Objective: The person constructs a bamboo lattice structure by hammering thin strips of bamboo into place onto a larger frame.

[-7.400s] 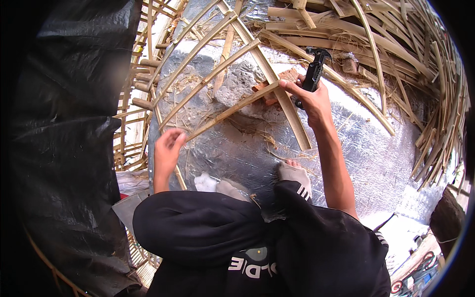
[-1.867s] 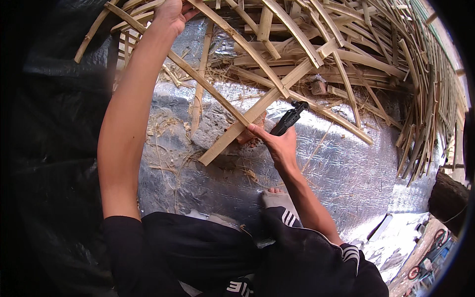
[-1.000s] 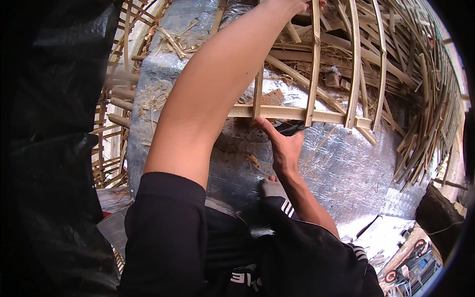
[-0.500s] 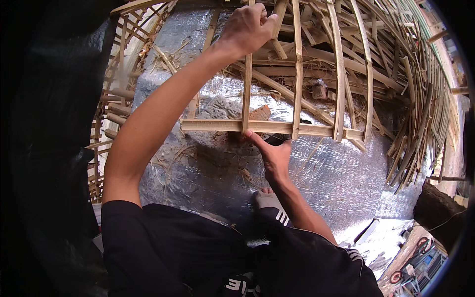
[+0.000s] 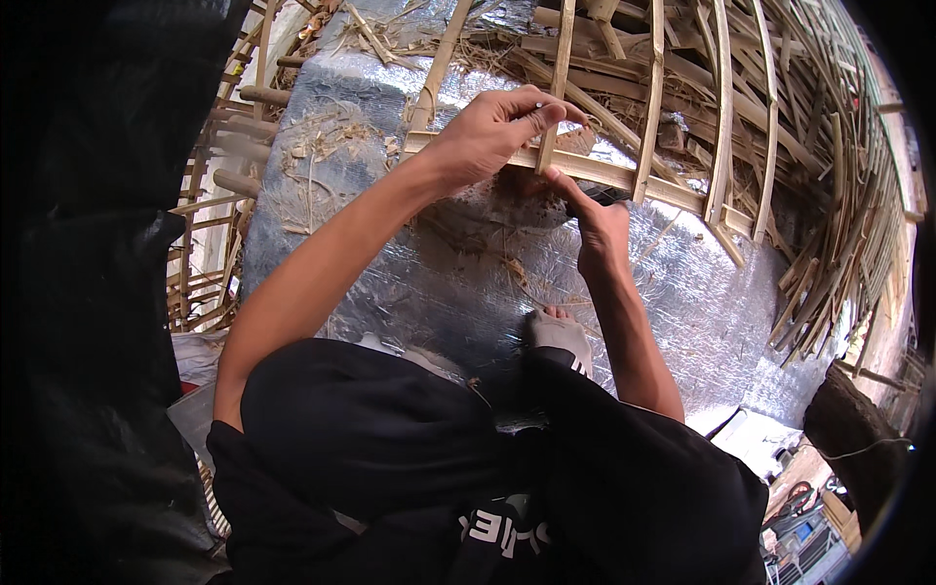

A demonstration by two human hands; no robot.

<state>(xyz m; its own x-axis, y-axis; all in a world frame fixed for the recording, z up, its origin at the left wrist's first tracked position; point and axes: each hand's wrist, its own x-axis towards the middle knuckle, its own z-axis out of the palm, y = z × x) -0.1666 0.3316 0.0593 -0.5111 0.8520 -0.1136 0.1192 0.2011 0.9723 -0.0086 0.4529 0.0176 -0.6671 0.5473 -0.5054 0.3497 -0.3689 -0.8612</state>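
Observation:
A bamboo frame lies before me: a crossbar (image 5: 673, 193) with several upright slats across it. My right hand (image 5: 600, 226) grips the crossbar from the near side, thumb pressed on the lower end of one bamboo slat (image 5: 562, 73). A black thing shows behind its fingers; its kind is unclear. Just left of that slat, my left hand (image 5: 497, 136) is pinched closed above the crossbar. A tiny dark tip shows at its fingertips, too small to name. Under the crossbar sits a stone block (image 5: 531, 207), partly hidden by my hands.
Silvery foil sheeting (image 5: 419, 292) covers the ground, with bamboo shavings (image 5: 331, 146) on it. Split bamboo strips (image 5: 858, 214) are heaped at the right. My foot (image 5: 561, 333) rests on the foil. A dark log (image 5: 853, 429) lies at the lower right, black sheeting (image 5: 88, 292) at the left.
My left hand has come down from high on the slat to beside the joint at the crossbar. The frame and my right hand appear higher and further right in view.

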